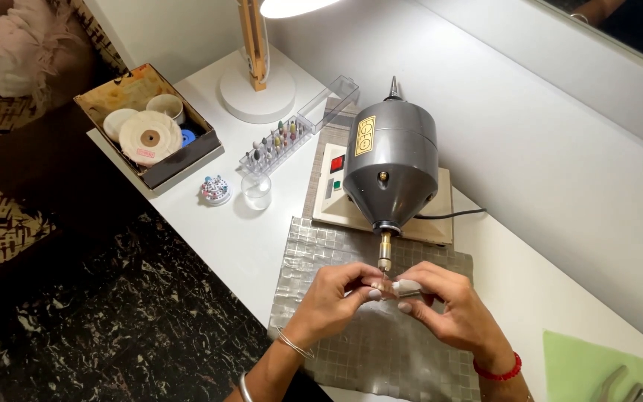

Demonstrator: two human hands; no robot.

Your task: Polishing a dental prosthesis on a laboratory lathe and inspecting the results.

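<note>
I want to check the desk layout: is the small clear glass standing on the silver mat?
No, the clear glass stands on the bare white table, left of the silver mat.

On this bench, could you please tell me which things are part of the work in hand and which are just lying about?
In use:
- left hand
- right hand
- small pale piece pinched in the fingers of both hands
- grey polishing motor and its spindle tip
- silver mat

Lying about:
- box of buffing wheels
- clear bur case
- small glass
- lamp base
- green cloth

Bright lamp (292, 6) glare overhead — sharp white desk (247, 238), dim floor (113, 320).
</note>
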